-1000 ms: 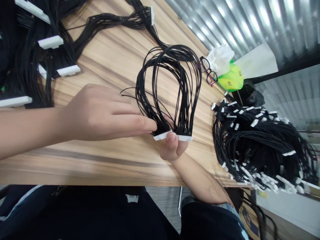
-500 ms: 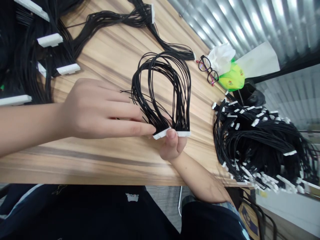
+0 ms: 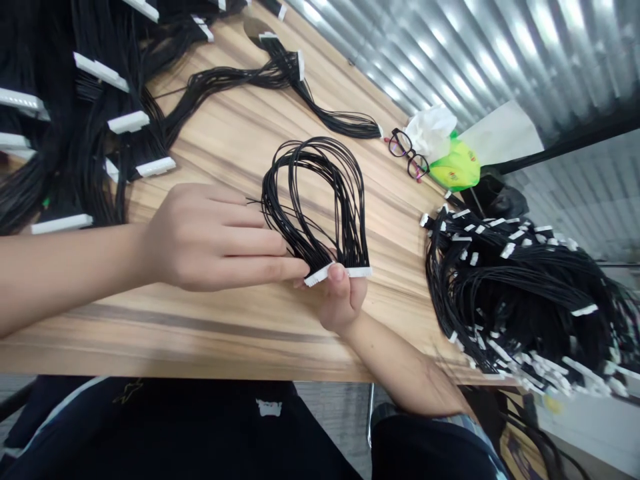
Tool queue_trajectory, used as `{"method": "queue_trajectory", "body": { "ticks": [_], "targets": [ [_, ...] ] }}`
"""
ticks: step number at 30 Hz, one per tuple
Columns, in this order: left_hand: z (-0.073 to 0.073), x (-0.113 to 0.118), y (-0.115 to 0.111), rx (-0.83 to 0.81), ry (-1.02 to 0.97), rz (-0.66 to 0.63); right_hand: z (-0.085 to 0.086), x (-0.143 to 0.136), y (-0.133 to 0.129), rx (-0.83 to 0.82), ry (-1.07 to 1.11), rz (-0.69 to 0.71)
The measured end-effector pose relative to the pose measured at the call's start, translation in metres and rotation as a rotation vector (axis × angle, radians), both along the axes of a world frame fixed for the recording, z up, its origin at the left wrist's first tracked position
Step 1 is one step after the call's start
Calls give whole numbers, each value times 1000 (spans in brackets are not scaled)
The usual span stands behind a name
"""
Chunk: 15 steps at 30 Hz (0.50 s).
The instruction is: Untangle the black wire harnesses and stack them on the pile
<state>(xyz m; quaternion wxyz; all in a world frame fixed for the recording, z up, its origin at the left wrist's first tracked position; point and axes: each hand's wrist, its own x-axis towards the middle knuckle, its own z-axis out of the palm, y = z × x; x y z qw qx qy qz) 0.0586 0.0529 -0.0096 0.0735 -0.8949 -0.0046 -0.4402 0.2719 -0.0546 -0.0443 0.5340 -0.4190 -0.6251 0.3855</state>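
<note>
Wood-grain table point(image 3: 210, 337) beside corrugated wall point(image 3: 420, 53); right hand point(image 3: 344, 299) holds looped wires point(image 3: 353, 233).

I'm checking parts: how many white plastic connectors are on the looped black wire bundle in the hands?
2. The first connector is by the fingertips of the left hand; the second connector is right of the right hand's thumb. Others may be hidden.

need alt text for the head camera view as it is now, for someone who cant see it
Two bare hands, left and right, hold a looped black wire bundle by its white connectors over a wood-grain table, with piled harnesses and glasses beyond.
</note>
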Motion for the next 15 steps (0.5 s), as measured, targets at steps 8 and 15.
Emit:
{"method": "queue_trajectory", "body": {
  "ticks": [8,15],
  "targets": [
    [4,3,-4,-47,-13,9,4,-8,-4,-11,227,-59],
    [6,4,-5,-81,49,52,10,-10,-3,-44,223,-86]
  ]
}}
